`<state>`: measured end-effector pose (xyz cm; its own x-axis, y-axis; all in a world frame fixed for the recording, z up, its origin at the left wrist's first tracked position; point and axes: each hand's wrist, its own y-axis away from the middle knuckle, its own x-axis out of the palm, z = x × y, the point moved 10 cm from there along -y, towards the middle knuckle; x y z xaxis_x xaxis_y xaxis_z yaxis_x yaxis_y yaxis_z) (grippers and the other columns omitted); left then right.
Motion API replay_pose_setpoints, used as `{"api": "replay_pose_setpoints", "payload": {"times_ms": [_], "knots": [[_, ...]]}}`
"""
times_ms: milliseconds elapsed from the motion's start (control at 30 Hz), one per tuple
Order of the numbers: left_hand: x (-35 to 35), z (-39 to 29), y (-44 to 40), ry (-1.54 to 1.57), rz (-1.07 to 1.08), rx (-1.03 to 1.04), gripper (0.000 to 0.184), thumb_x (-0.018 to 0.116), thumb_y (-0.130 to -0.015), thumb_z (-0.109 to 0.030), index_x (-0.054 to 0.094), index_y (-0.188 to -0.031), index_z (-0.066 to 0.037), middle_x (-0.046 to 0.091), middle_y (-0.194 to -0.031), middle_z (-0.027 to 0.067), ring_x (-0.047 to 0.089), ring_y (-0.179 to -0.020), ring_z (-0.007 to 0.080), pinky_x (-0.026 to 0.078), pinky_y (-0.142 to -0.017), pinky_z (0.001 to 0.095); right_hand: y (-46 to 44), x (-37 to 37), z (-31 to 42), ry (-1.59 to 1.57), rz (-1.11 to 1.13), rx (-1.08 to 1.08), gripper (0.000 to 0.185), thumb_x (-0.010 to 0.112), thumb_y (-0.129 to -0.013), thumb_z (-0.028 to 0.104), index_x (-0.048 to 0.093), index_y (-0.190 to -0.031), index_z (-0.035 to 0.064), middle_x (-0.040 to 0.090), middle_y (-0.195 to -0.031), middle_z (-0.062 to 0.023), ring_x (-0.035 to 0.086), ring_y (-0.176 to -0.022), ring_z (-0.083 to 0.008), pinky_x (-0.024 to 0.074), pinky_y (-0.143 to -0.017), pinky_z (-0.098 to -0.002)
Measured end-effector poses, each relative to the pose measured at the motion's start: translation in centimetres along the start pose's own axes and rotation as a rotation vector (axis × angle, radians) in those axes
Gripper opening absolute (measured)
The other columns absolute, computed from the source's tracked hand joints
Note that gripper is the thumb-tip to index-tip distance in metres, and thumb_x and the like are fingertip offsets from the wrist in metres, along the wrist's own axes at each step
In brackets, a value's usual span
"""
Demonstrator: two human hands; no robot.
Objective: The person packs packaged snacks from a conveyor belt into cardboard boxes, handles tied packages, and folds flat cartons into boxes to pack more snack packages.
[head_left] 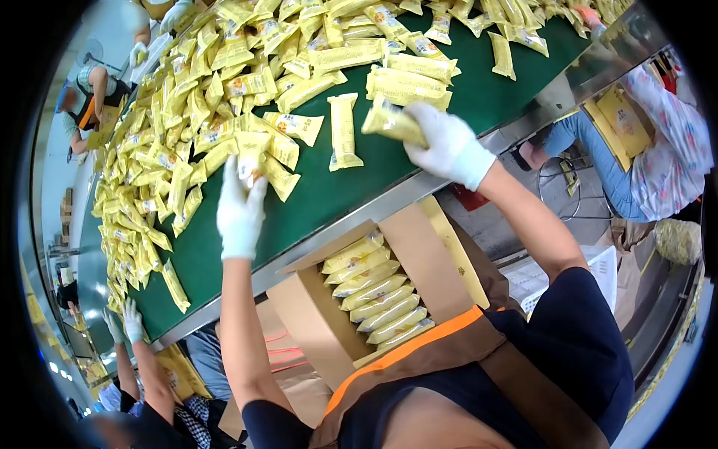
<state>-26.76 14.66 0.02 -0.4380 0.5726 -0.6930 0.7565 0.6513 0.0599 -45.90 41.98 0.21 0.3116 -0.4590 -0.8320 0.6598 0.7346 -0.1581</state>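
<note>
My left hand (241,213), in a white glove, has its fingertips closed on a yellow snack packet (252,144) at the near edge of the heap. My right hand (449,146), also gloved, grips another yellow snack packet (390,124) above the green conveyor belt (299,213). Between my hands a single packet (343,132) lies on the belt, with stacked packets (407,88) just beyond my right hand. Below, close to my body, an open cardboard box (314,314) holds a row of similar packets (381,299).
A large heap of yellow packets (202,97) covers the far and left parts of the belt. The metal belt edge (344,233) runs between the belt and the box. Co-workers' gloved hands (132,320) are at the lower left. A white plastic crate (598,273) stands to the right.
</note>
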Motion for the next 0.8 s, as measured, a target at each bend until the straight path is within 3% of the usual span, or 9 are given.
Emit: {"api": "replay_pose_setpoints", "payload": {"times_ms": [33,133,233,367,433,533,667,733,800], "knots": [[1.3,2.0,-1.9,-0.307,0.007,-0.028,0.079,0.068,-0.085,-0.039,0.032,-0.148,-0.008,0.064,-0.116,0.0197,0.066,-0.1,0.0327,0.051,-0.085,0.0398,-0.7,-1.3,0.7,0.047,-0.059,-0.028,0.041,0.069,-0.081,0.026,0.054,-0.113,0.0059,0.065,-0.1,-0.0166,0.064,-0.095,-0.0346,0.0525,-0.076,-0.0426],[2.7,1.8,-4.4,-0.466,-0.139,0.056,0.09,0.071,-0.078,-0.045,0.029,-0.149,-0.009,0.066,-0.114,0.0227,0.064,-0.102,0.0385,0.05,-0.088,0.0426,-3.4,-3.1,1.8,0.309,-0.401,-0.291,0.033,0.069,-0.083,0.035,0.059,-0.103,0.0108,0.062,-0.091,-0.0101,0.062,-0.087,-0.0294,0.0503,-0.074,-0.0399],[2.7,3.2,-5.8,-0.288,-0.054,0.011,0.09,0.071,-0.076,-0.035,0.027,-0.151,-0.01,0.067,-0.108,0.0227,0.065,-0.099,0.0357,0.05,-0.086,0.0398,-6.2,0.3,0.0,0.571,-0.248,-0.197,0.032,0.068,-0.084,0.038,0.06,-0.1,0.0118,0.06,-0.089,-0.0084,0.061,-0.088,-0.0285,0.0474,-0.078,-0.0399],[1.4,4.7,-3.6,-0.03,0.285,-0.079,0.081,0.062,-0.076,-0.016,0.03,-0.151,-0.011,0.066,-0.112,0.0205,0.065,-0.1,0.0339,0.049,-0.089,0.0367,-2.9,0.4,0.2,0.47,-0.15,-0.276,0.042,0.068,-0.082,0.042,0.057,-0.109,0.0122,0.061,-0.095,-0.0086,0.06,-0.089,-0.0284,0.0451,-0.079,-0.0396],[-0.2,4.5,-1.8,-0.389,0.382,0.012,0.075,0.062,-0.078,-0.014,0.036,-0.148,-0.01,0.065,-0.117,0.0214,0.063,-0.107,0.0357,0.048,-0.092,0.0373,-1.3,-0.4,-0.6,0.439,-0.038,-0.169,0.056,0.071,-0.079,0.043,0.054,-0.12,0.0108,0.061,-0.098,-0.0105,0.06,-0.091,-0.0292,0.0451,-0.08,-0.0392],[-1.7,4.6,-0.2,-0.39,0.308,0.134,0.067,0.063,-0.083,-0.018,0.041,-0.145,-0.008,0.064,-0.119,0.0223,0.062,-0.11,0.0365,0.047,-0.093,0.0383,1.7,-2.6,-0.7,0.327,-0.134,-0.257,0.065,0.073,-0.075,0.047,0.055,-0.125,0.0082,0.061,-0.1,-0.015,0.061,-0.094,-0.0313,0.0468,-0.081,-0.04],[-1.1,4.2,-0.5,-0.403,0.109,0.197,0.059,0.062,-0.09,-0.026,0.043,-0.141,-0.004,0.065,-0.118,0.0214,0.062,-0.109,0.0375,0.048,-0.092,0.041,-1.5,-1.6,-5.1,0.005,0.252,0.129,0.065,0.071,-0.074,0.052,0.062,-0.113,0.0006,0.064,-0.097,-0.0205,0.062,-0.094,-0.0356,0.0493,-0.084,-0.0395],[-0.1,4.0,-0.7,-0.574,0.065,0.092,0.064,0.065,-0.088,-0.032,0.042,-0.143,-0.008,0.064,-0.12,0.0203,0.062,-0.107,0.0369,0.049,-0.091,0.0418,-5.0,-2.4,-5.2,-0.175,0.237,0.134,0.072,0.063,-0.077,0.064,0.064,-0.115,0.0032,0.069,-0.101,-0.0158,0.067,-0.092,-0.0247,0.0513,-0.082,-0.0341],[0.4,4.4,-0.4,-0.582,0.079,0.029,0.071,0.07,-0.083,-0.031,0.04,-0.144,-0.013,0.062,-0.123,0.0188,0.062,-0.106,0.0376,0.05,-0.09,0.0423,-8.5,-2.1,-5.9,-0.124,0.224,0.112,0.081,0.058,-0.077,0.07,0.06,-0.123,0.0034,0.065,-0.112,-0.0196,0.063,-0.103,-0.031,0.0485,-0.089,-0.0371]]}}
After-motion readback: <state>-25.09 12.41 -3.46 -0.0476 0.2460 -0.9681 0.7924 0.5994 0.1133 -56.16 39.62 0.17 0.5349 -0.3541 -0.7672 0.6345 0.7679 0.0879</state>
